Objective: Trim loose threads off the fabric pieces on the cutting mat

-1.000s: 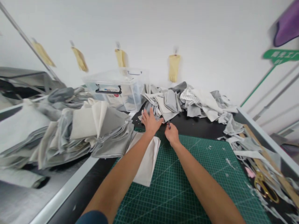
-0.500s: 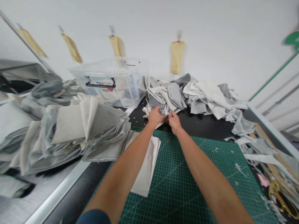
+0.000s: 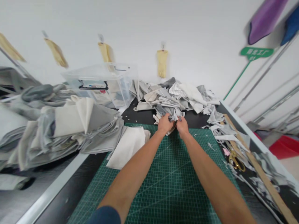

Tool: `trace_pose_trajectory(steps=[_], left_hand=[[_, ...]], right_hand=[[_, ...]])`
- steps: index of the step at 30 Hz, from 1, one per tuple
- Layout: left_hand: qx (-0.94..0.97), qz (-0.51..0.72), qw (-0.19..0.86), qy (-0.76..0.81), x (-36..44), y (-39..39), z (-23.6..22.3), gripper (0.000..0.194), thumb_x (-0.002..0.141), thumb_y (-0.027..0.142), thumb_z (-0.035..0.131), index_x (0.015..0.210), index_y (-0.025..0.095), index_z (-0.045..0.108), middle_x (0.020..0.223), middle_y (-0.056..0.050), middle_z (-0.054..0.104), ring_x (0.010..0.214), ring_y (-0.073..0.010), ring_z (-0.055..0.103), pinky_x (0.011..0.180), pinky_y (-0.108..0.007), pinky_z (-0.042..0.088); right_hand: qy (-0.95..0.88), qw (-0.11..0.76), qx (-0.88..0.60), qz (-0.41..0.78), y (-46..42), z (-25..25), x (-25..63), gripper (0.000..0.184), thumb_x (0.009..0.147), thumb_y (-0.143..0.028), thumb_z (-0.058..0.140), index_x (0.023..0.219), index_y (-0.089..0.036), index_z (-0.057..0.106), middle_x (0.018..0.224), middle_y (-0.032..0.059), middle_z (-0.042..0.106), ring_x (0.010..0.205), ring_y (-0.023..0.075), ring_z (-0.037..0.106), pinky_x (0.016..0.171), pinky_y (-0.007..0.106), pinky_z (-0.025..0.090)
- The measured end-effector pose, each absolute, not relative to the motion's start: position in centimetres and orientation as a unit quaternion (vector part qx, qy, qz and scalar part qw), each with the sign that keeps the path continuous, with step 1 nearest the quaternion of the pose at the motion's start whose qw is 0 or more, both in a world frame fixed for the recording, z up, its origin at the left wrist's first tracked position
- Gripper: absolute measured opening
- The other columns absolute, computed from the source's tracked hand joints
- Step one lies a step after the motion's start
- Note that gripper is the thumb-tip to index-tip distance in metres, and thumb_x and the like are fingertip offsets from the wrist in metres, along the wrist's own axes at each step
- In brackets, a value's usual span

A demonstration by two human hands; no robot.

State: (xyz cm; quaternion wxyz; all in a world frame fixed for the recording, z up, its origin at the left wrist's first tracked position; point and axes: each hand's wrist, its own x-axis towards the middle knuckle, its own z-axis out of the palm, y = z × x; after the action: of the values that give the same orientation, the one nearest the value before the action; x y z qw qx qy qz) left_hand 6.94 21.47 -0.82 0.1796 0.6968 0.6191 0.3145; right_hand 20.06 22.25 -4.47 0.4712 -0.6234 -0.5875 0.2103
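My left hand (image 3: 165,123) is closed around the near side of a loose bundle of grey and off-white fabric pieces (image 3: 168,109). On the bundle's right side my right hand (image 3: 182,126) grips its lower edge, fingers curled. A small dark bit shows by the right fingertips, too small to name. The bundle is at the far edge of the green cutting mat (image 3: 163,180), in front of a larger heap of fabric scraps (image 3: 191,93). A folded white cloth (image 3: 127,147) lies on the mat left of my forearms.
Stacked folded grey cloth (image 3: 100,127) fills the left side. Behind it stands a clear plastic box (image 3: 98,84). Gold-handled scissors (image 3: 235,161), thin offcuts and a long wooden strip (image 3: 263,180) lie along the right. Yellow gloves (image 3: 162,63) hang on the wall.
The view has turned right, bringing in a green sign and a red container. Both hands have drawn the fabric bundle out from the heap, toward the mat.
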Motion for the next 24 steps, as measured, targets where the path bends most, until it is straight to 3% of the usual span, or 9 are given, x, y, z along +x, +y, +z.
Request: trace_pose_trajectory(steps=[5, 10, 12, 15, 20, 24], left_hand=[[0.72, 0.336, 0.176, 0.582, 7.5, 18.9, -1.4, 0.041, 0.094, 0.032, 0.056, 0.131, 0.018, 0.067, 0.133, -0.013, 0.067, 0.123, -0.0238, 0.062, 0.11, -0.036, 0.045], [0.71, 0.338, 0.119, 0.606, 6.6, 16.2, -0.7, 0.039, 0.1, 0.032, 0.047, 0.131, 0.023, 0.069, 0.137, -0.012, 0.063, 0.125, -0.0245, 0.06, 0.11, -0.036, 0.045], [0.711, 0.357, 0.07, 0.602, 6.2, 14.4, 0.0, 0.038, 0.101, 0.032, 0.045, 0.13, 0.025, 0.068, 0.142, -0.011, 0.059, 0.131, -0.0251, 0.055, 0.114, -0.039, 0.041], [0.727, 0.391, 0.038, 0.563, 6.0, 11.3, 0.9, 0.038, 0.103, 0.031, 0.04, 0.13, 0.022, 0.067, 0.144, -0.011, 0.058, 0.136, -0.024, 0.05, 0.119, -0.039, 0.036], [0.785, 0.367, 0.134, 0.481, 6.8, 6.2, 0.4, 0.037, 0.103, 0.031, 0.04, 0.129, 0.021, 0.065, 0.126, -0.009, 0.072, 0.12, -0.0238, 0.063, 0.109, -0.037, 0.046], [0.832, 0.347, 0.23, 0.367, 7.2, 3.6, -1.2, 0.048, 0.098, 0.025, 0.047, 0.145, 0.019, 0.054, 0.142, -0.01, 0.064, 0.131, -0.0219, 0.059, 0.115, -0.036, 0.045]], right_hand=[[-0.542, 0.471, -0.663, 0.212, 18.2, -4.1, 22.6, 0.032, 0.094, -0.03, 0.043, 0.111, -0.019, 0.068, 0.111, 0.0099, 0.071, 0.103, 0.0228, 0.064, 0.096, 0.035, 0.048], [-0.537, 0.482, -0.651, 0.236, 13.5, -4.5, 23.0, 0.034, 0.092, -0.029, 0.046, 0.117, -0.02, 0.068, 0.116, 0.0085, 0.072, 0.108, 0.0227, 0.064, 0.099, 0.037, 0.047], [-0.529, 0.494, -0.642, 0.252, 11.5, -4.9, 22.7, 0.035, 0.092, -0.031, 0.046, 0.116, -0.019, 0.068, 0.114, 0.0093, 0.073, 0.103, 0.0226, 0.066, 0.094, 0.036, 0.049], [-0.519, 0.505, -0.628, 0.286, 8.8, -5.2, 22.0, 0.036, 0.093, -0.036, 0.043, 0.116, -0.018, 0.065, 0.105, 0.0084, 0.074, 0.081, 0.02, 0.069, 0.073, 0.031, 0.053], [-0.442, 0.573, -0.552, 0.414, 5.3, -4.8, 21.0, 0.027, 0.087, -0.046, 0.057, 0.093, -0.02, 0.061, 0.073, 0.0, 0.065, 0.056, 0.0151, 0.057, 0.048, 0.024, 0.038], [-0.364, 0.598, -0.486, 0.523, 3.7, -4.4, 21.2, 0.037, 0.081, -0.057, 0.066, 0.077, -0.023, 0.055, 0.059, -0.0042, 0.054, 0.048, 0.0131, 0.045, 0.044, 0.026, 0.034]])
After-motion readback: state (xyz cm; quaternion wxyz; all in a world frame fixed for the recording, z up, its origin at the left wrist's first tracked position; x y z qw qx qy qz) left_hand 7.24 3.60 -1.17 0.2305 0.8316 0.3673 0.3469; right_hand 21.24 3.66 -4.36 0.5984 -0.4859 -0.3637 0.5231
